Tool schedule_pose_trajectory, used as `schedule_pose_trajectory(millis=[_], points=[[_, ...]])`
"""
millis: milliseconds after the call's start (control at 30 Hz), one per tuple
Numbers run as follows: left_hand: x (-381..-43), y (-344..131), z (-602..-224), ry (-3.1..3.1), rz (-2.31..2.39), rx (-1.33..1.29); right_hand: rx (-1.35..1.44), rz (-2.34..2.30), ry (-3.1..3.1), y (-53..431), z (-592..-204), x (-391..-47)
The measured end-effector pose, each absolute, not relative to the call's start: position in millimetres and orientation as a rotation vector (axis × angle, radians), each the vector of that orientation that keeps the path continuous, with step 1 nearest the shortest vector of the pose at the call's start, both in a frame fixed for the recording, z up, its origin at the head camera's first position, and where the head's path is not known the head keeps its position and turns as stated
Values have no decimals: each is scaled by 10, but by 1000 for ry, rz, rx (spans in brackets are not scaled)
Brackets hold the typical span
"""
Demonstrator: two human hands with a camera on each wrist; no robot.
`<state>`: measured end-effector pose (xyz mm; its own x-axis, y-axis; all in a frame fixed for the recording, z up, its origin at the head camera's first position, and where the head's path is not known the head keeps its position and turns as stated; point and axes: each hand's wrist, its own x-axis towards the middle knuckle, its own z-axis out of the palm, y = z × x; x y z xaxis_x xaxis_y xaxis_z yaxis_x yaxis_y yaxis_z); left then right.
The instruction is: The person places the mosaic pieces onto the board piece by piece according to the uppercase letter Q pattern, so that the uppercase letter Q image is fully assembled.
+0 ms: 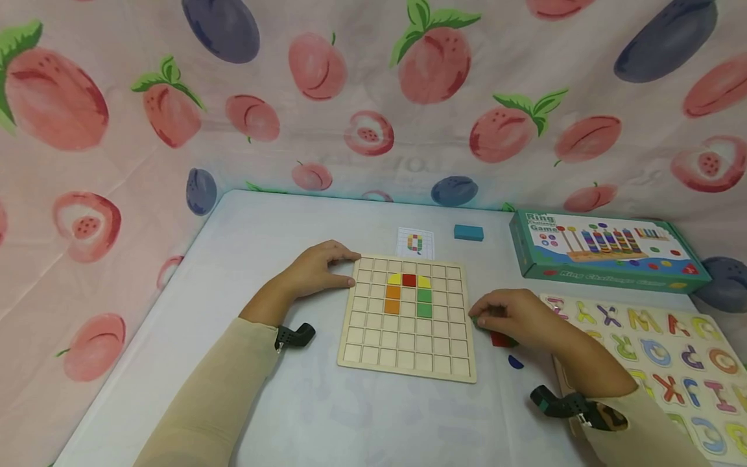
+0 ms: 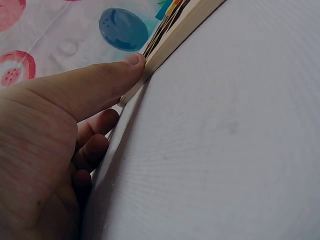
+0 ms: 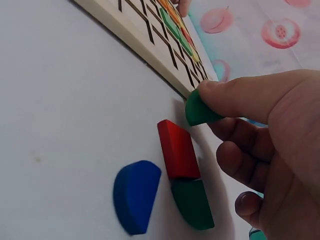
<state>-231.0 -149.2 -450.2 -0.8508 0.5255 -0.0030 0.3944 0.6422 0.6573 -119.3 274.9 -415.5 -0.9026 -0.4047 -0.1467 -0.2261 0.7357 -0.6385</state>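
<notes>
A light wooden grid board (image 1: pixel 373 357) lies on the table, with a red square (image 1: pixel 409 280), rounded yellow pieces (image 1: pixel 425 283), orange squares (image 1: pixel 393 293) and green squares (image 1: pixel 424 296) set in its upper middle. My left hand (image 1: pixel 318 269) rests at the board's upper left corner, thumb and forefinger touching its edge. Just off the right edge, my right hand (image 1: pixel 513 318) pinches a green rounded block (image 3: pixel 200 111) between thumb and forefinger. Below it on the table lie a red block (image 3: pixel 180 152), another green rounded block (image 3: pixel 193 206) and a dark blue rounded block (image 3: pixel 137 196).
Behind the board lie a white card (image 1: pixel 428 246) with a small coloured grid pattern and a blue block (image 1: pixel 469 232). A green game box (image 1: pixel 607 272) stands at the back right. An alphabet puzzle board (image 1: pixel 648 334) lies under my right forearm.
</notes>
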Motion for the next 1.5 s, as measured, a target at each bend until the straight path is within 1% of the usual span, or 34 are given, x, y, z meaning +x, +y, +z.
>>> schedule_pose_trajectory(millis=[500,667,900,1500], points=[[-2322,-1494,-4487,2664,1015,753,-496,-1016,2640,2649,-4100,-1258],[-2328,-1509,-4503,2664,1018,748,-548,-1044,2613,2564,-4118,-1289],[-2314,-1520,-4500,2664,1026,752,-616,-1060,2601,2409,-4128,-1329],[-2307,-1503,-4490,2657,1017,759,-673,-1125,2601,1930,-4169,-1373]])
